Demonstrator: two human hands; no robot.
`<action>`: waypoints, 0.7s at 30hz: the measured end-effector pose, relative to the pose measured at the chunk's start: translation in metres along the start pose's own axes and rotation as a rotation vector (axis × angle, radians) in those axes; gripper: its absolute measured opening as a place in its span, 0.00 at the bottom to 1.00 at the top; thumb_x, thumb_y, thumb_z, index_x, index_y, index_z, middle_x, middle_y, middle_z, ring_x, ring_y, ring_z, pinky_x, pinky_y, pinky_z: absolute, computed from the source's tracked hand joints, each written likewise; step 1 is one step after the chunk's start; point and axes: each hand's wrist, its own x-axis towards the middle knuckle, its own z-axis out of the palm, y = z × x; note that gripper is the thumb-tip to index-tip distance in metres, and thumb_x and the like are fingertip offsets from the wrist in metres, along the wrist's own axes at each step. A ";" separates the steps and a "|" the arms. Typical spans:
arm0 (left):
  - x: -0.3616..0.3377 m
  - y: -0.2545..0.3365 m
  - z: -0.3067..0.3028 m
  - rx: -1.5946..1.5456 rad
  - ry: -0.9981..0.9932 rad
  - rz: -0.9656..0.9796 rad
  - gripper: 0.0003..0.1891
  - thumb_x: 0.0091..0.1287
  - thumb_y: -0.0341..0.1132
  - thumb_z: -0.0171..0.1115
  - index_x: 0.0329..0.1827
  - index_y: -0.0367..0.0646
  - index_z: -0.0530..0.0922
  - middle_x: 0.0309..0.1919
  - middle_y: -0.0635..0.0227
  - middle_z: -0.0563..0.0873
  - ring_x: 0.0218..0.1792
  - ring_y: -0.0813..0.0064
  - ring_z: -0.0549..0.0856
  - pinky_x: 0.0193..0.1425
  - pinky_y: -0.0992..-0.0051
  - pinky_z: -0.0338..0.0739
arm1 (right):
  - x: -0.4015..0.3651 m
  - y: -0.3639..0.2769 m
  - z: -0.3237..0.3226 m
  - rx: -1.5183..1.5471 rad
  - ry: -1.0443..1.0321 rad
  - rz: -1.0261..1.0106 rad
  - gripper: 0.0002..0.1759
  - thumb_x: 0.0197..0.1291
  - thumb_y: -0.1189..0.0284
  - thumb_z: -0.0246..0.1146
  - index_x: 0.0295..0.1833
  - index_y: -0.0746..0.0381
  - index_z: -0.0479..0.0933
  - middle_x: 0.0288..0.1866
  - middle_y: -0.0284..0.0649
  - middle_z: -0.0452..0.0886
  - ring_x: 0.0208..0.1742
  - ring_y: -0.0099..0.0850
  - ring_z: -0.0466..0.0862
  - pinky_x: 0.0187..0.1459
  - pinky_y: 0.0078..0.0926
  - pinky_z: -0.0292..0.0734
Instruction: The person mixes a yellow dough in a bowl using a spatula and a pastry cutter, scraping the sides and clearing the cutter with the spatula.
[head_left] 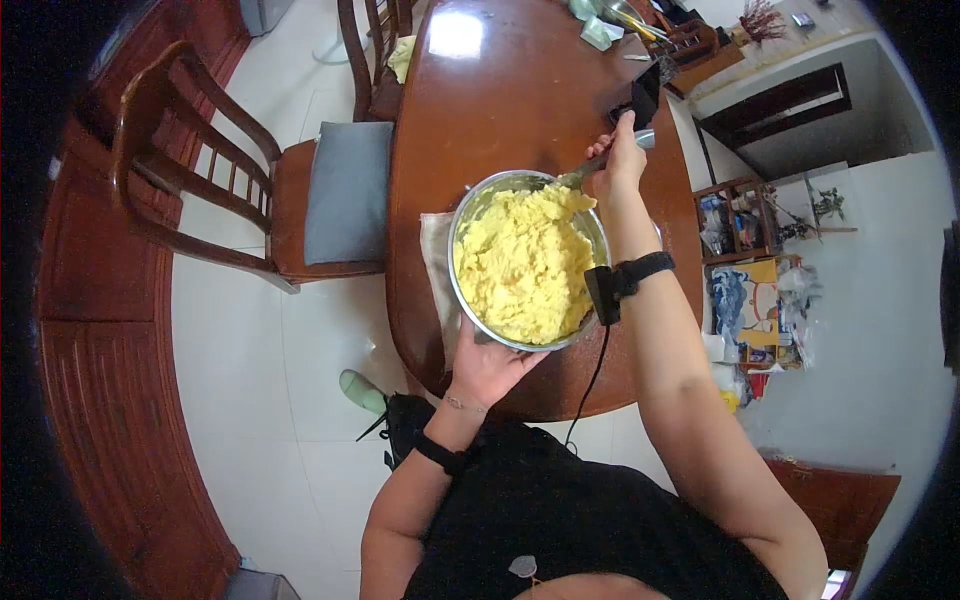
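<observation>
A round metal bowl [455,262] stands on the table, filled with a lumpy yellow mash [525,262]. My left hand [488,368] is closed on the bowl's near side, thumb up along the wall and some fingers hidden under it. In my right hand [622,160], above the far right rim, is a long-handled spoon or spatula [572,181]. Its silver handle end pokes out past my fist, while its head is down at the mash's edge, mostly covered, so the exact kind does not show. A pale cloth [436,250] lies partly under the bowl.
The brown wooden table [480,120] has a rounded near edge. Beyond my right hand sits a black object [648,92], with bags and utensils [605,28] at the far end. A chair with a grey cushion [348,193] is on the left. A cable [592,385] hangs from my right wrist.
</observation>
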 end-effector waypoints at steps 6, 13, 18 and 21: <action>-0.001 0.004 -0.015 0.030 0.059 -0.057 0.43 0.61 0.67 0.42 0.71 0.47 0.51 0.70 0.57 0.55 0.70 0.54 0.54 0.70 0.48 0.42 | 0.011 0.011 0.002 -0.052 -0.022 0.121 0.22 0.60 0.54 0.58 0.24 0.55 0.59 0.15 0.30 0.59 0.14 0.24 0.59 0.19 0.25 0.61; -0.002 0.005 -0.006 0.059 0.134 -0.043 0.46 0.59 0.69 0.42 0.71 0.42 0.49 0.70 0.51 0.53 0.70 0.48 0.51 0.70 0.47 0.34 | 0.010 0.031 0.025 -0.153 -0.222 0.289 0.11 0.58 0.67 0.54 0.33 0.63 0.63 0.18 0.36 0.65 0.13 0.25 0.63 0.15 0.29 0.63; 0.002 0.003 -0.008 0.034 0.134 -0.019 0.43 0.61 0.67 0.40 0.71 0.45 0.50 0.70 0.54 0.54 0.70 0.49 0.51 0.70 0.47 0.34 | -0.010 0.043 0.042 -0.300 -0.424 0.390 0.09 0.56 0.69 0.54 0.31 0.62 0.64 0.14 0.36 0.64 0.11 0.26 0.62 0.14 0.29 0.63; 0.002 0.003 -0.007 0.011 0.092 0.004 0.41 0.63 0.66 0.38 0.71 0.47 0.51 0.70 0.56 0.56 0.70 0.49 0.52 0.70 0.48 0.35 | -0.041 0.034 0.054 -0.406 -0.551 0.402 0.09 0.57 0.69 0.54 0.30 0.62 0.64 0.16 0.37 0.66 0.11 0.26 0.64 0.14 0.28 0.63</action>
